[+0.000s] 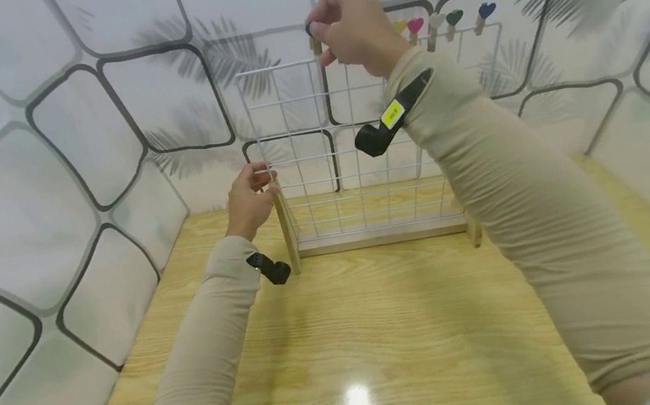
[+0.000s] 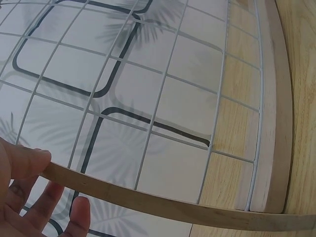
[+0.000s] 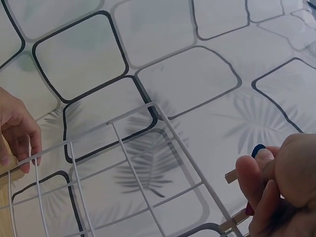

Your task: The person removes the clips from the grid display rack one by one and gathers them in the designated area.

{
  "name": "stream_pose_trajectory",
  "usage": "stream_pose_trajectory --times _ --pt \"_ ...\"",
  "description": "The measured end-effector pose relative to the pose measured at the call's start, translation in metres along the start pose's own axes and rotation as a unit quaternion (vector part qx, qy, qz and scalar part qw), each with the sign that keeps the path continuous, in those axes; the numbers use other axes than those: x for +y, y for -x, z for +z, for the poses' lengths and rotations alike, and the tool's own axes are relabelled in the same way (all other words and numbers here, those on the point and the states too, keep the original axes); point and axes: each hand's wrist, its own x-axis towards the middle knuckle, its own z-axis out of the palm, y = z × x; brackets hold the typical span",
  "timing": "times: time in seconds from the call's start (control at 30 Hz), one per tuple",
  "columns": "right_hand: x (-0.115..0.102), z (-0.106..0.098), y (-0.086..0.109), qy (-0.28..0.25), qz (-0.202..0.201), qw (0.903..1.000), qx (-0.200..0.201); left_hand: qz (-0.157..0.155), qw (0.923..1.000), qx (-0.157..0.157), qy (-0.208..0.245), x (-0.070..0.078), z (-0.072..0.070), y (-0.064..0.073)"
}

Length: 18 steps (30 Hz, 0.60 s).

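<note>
My right hand (image 1: pixel 357 29) pinches a small wooden clothespin (image 1: pixel 316 46) with a dark blue top, just over the top wire of a white wire grid (image 1: pixel 352 119). In the right wrist view the clothespin's wooden end (image 3: pixel 231 176) points toward that wire, with a gap showing between them. A second clothespin (image 3: pixel 236 220), partly hidden by the right hand, sits on the wire below it. My left hand (image 1: pixel 250 200) holds the wooden side post (image 1: pixel 287 230) of the grid's stand near its upper end, thumb on one side and fingers on the other.
Further right along the top wire stand several heart-topped clothespins, among them a pink one (image 1: pixel 415 25), a green one (image 1: pixel 454 17) and a blue one (image 1: pixel 486 10). The stand rests on a wood-grain table (image 1: pixel 346 328). A patterned backdrop (image 1: pixel 93 126) encloses the back and sides.
</note>
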Motion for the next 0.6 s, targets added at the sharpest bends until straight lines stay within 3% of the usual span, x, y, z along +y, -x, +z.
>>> stream_pose_trajectory --times 0.27,0.6 --pt "0.006 -0.015 0.01 -0.004 0.001 0.9991 -0.042 0.005 1.0 -0.002 0.004 0.0 0.002 0.0" --pt "0.023 -0.042 0.032 0.03 -0.049 0.9968 -0.056 0.003 1.0 0.0 -0.005 -0.003 -0.001 -0.002"
